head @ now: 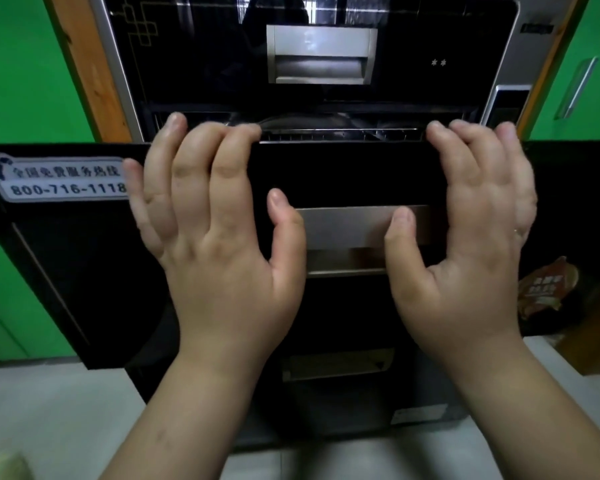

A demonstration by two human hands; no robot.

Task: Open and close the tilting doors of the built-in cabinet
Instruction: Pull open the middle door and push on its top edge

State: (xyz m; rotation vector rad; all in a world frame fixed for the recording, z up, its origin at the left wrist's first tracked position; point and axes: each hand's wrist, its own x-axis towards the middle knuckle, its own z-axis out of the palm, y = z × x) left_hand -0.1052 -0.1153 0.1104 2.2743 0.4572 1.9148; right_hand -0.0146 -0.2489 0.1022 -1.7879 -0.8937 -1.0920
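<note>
Two bare forearms reach up from the near edge toward a black built-in cabinet (pixel 492 36) set between green walls. Left hand (pixel 219 244) lies on the tilted lower door (pixel 343 174), its fingers (pixel 177 133) hooked over the door's top edge and the thumb spread down toward the recessed metal handle (pixel 347 230). Right hand (pixel 465 244) mirrors it further right, fingers curled over the same edge and thumb resting at the handle's right part; a thin ring shows on one finger. Both hands are partly closed around the door's rim rather than flat.

This lower door leans out toward the camera, leaving a gap at its top where a wire rack (pixel 343 135) shows inside. Above the gap, the upper door (pixel 201 64) sits closed, with its own silver recessed handle (pixel 321 55) at centre. A white sticker (pixel 63 178) with a printed phone number lies on the lower door's left part, just left of the left hand. Pale floor (pixel 49 410) spreads below.
</note>
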